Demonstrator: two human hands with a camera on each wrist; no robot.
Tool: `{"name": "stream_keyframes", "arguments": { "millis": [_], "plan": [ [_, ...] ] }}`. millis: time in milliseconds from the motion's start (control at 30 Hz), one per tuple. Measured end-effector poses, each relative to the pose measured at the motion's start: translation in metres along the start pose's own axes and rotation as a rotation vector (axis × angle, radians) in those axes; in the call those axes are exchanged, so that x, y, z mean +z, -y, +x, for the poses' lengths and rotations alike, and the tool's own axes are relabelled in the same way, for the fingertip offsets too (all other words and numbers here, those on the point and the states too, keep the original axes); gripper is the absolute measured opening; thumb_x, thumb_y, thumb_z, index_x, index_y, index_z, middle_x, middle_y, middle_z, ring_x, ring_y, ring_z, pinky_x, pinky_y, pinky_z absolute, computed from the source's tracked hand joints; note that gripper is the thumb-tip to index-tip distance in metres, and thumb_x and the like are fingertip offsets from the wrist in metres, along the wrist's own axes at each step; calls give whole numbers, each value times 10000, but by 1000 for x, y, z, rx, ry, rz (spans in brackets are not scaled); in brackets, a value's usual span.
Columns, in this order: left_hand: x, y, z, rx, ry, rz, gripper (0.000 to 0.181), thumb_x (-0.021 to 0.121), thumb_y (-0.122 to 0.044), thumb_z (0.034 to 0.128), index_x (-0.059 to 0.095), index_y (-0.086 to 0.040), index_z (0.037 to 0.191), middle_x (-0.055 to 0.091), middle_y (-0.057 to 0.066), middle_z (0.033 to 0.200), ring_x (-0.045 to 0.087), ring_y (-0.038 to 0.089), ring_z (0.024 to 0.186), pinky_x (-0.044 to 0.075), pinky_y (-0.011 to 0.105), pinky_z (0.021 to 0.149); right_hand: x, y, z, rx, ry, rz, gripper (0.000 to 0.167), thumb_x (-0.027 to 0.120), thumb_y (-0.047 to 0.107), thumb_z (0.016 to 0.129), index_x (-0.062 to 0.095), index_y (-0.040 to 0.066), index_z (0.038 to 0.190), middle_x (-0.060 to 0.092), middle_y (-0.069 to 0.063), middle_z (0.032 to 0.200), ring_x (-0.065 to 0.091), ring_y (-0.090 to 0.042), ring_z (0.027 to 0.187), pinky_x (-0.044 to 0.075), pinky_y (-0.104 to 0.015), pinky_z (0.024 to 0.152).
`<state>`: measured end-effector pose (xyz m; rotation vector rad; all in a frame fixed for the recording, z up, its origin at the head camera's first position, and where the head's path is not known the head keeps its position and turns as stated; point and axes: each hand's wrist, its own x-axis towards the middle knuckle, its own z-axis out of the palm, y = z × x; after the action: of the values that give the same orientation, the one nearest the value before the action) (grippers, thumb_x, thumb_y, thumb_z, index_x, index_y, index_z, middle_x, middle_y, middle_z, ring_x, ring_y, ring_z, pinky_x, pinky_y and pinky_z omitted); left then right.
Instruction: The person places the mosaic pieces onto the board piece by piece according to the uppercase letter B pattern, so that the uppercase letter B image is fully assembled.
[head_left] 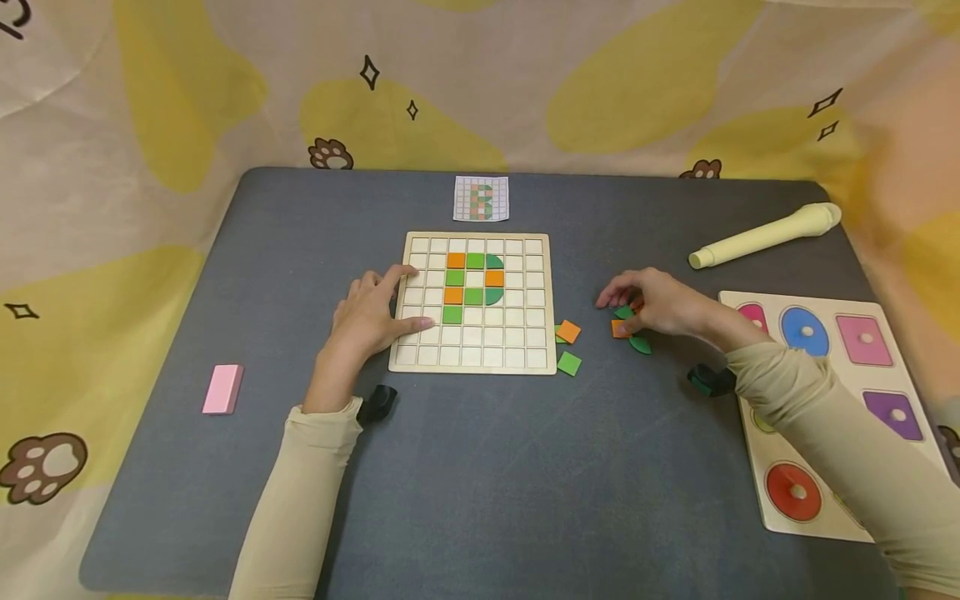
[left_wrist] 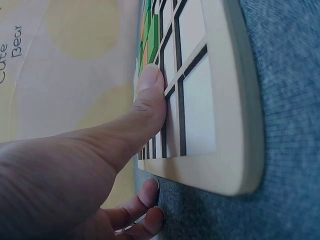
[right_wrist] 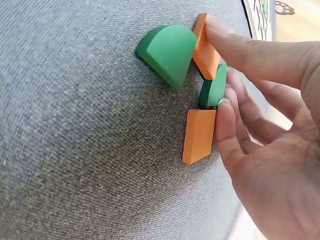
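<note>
My left hand (head_left: 365, 312) rests on the left side of a wooden grid board (head_left: 471, 358), thumb on its white squares and other fingers at the edge. Orange and green square tiles and dark green quarter-round tiles form a pattern on the board. To the right, my right hand (head_left: 660, 304) is over a few loose tiles on the table. Its thumb touches an orange square tile (right_wrist: 206, 52), while the fingers reach beside a green quarter-round tile (right_wrist: 215, 90). Another green quarter-round tile (right_wrist: 169, 54) and a second orange square tile (right_wrist: 199, 135) lie close by.
Loose orange (head_left: 568, 332) and green tiles (head_left: 569, 363) lie by the board's right edge. A printed pattern card (head_left: 481, 215) is behind it. A pink block (head_left: 222, 389) sits left; a pale yellow stick (head_left: 765, 239) and a knobbed shape puzzle (head_left: 780, 521) lie right, the puzzle under my right forearm.
</note>
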<state>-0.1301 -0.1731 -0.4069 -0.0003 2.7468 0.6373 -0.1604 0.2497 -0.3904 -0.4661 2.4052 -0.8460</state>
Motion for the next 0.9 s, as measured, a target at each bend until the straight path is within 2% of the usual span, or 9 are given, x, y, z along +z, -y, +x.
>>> {"name": "stream_keyframes", "arguments": {
  "millis": [100,200,367,667,800,900],
  "plan": [
    [0,0,0,0,1,2,865,837,-473,906,364,-308,1611,453,220,1416,428,401,1269,397,616,1031,2,0,-1,-28,-19,-19,276,874,33,856,774,75,1110,695,-96,1017,609,-239,970,491,-263,841],
    [0,-1,0,-2,2,2,868,836,-478,905,363,-309,1613,452,219,1415,429,398,1266,399,616,1028,4,0,-3,-52,-38,-33,220,865,22,862,786,77,1060,698,-76,942,609,-219,908,483,-224,780],
    [0,-1,0,-7,2,8,872,833,-485,906,360,-312,1617,452,219,1416,431,394,1258,405,616,1023,9,2,-6,-78,-75,-84,172,854,27,877,773,87,1017,689,-59,908,594,-205,875,476,-247,760],
    [1,1,-2,7,-9,-4,865,839,-470,905,369,-304,1612,468,208,1373,438,384,1207,398,595,991,17,8,-8,-126,-155,-198,160,864,60,875,712,38,917,671,-40,801,594,-159,761,464,-256,685],
    [0,1,-2,11,-11,-8,865,840,-473,903,371,-304,1610,468,212,1383,438,385,1217,396,598,993,19,14,-6,-145,-169,-187,123,841,62,901,719,47,901,646,-39,775,553,-152,721,433,-251,644],
    [0,0,-1,11,-6,-8,865,837,-479,904,369,-305,1610,465,216,1393,438,388,1226,395,601,1000,24,21,2,-167,-229,-145,90,824,64,921,735,61,905,644,-57,782,540,-173,717,418,-254,645]
  ]
}}
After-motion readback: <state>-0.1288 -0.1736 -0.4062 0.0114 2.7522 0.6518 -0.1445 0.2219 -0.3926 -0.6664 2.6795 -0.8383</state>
